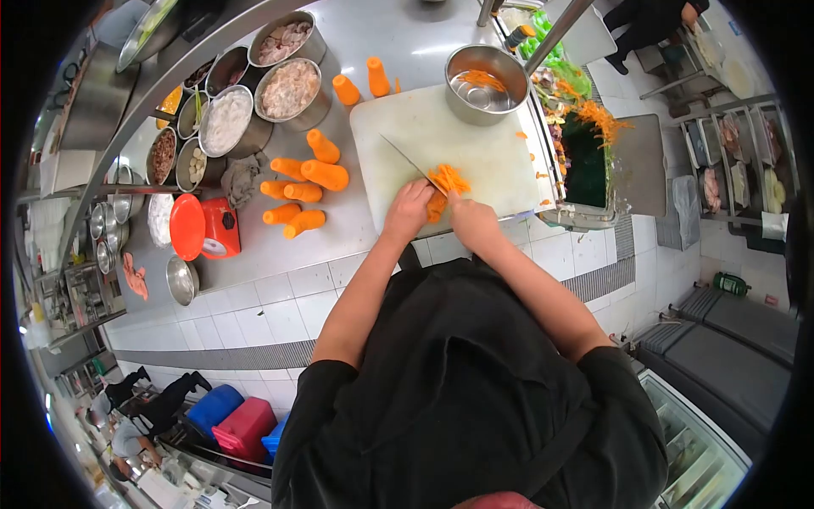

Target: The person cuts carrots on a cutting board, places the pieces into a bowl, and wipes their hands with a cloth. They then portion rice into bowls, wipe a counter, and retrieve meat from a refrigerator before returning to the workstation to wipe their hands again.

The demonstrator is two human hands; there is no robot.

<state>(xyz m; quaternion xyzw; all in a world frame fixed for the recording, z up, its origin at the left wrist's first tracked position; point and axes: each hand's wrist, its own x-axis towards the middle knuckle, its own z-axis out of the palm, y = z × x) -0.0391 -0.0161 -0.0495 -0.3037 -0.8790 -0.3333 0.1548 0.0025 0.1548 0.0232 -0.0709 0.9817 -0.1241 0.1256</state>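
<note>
Altogether nine whole carrots (326, 176), one knife (407, 158)

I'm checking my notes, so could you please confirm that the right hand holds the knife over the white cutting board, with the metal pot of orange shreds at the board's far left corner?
Not quite: the head view shows the metal pot of orange shreds at the far right corner of the white cutting board. The right hand does hold the knife over it.
</note>
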